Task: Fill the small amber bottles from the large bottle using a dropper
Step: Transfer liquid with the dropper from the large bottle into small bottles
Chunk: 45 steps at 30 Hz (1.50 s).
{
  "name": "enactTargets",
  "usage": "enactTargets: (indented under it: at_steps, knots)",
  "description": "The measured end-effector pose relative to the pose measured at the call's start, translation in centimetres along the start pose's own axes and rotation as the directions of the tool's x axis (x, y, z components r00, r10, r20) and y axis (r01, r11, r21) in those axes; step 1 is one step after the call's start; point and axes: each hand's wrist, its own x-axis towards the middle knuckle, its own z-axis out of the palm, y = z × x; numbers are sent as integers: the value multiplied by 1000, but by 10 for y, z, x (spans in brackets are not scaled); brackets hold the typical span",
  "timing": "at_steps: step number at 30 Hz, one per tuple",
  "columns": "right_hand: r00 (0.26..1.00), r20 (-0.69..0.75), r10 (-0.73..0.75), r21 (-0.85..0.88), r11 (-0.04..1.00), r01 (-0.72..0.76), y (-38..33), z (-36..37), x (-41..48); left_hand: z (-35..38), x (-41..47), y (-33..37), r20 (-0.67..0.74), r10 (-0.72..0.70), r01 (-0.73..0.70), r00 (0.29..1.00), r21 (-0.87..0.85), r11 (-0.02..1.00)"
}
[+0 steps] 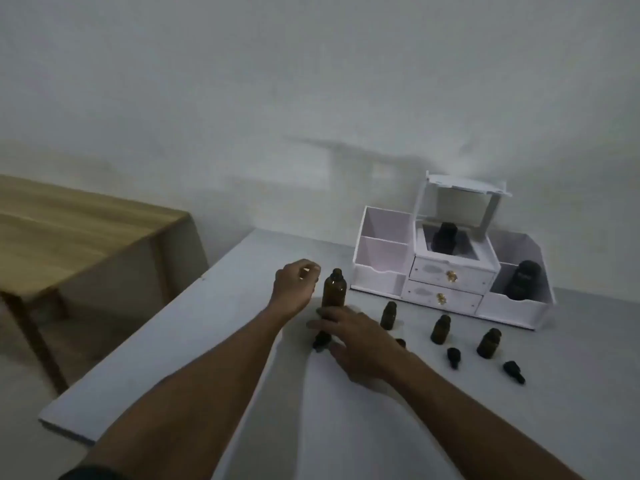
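The large amber bottle (334, 289) stands uncapped on the white table (214, 327). My left hand (294, 284) hovers just left of its neck, fingers loosely curled, with nothing visible in it. My right hand (353, 337) reaches to the foot of the bottle with its fingers stretched out. A black dropper (319, 341) lies between its thumb and fingers, partly hidden. Three small amber bottles stand open to the right: one (388, 316), a second (440, 329), a third (488, 342). Black dropper caps lie by them: one (453, 356), another (514, 372).
A white organizer (381, 275) with two drawers stands at the back of the table. One dark bottle (445, 237) stands in its middle compartment and another (523, 280) in its right one. A wooden table (69, 230) stands to the left, across a gap.
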Motion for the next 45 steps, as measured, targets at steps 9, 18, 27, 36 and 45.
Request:
enactTargets:
  at_steps: [9,18,27,36,45]
  knots:
    - [986,-156,-53,79,995,66,13,4,-1,15,1,-2,8,-153,150,988,-264,953]
    - [619,-604,502,675,736,62,37,-53,16,37,-12,-2,-4,-275,228,961,-548,805]
    - [556,-564,611,821,491,292,32,-61,47,47,-17,-15,-28,-172,145,985,-416,898]
    - [490,-578,652,816,477,327,38,-59,57,52,-13,-16,8,-196,184,981,-381,906]
    - [549,-582,600,801,540,259,37,-53,63,36,-16,-16,114,-161,196,980,-473,859]
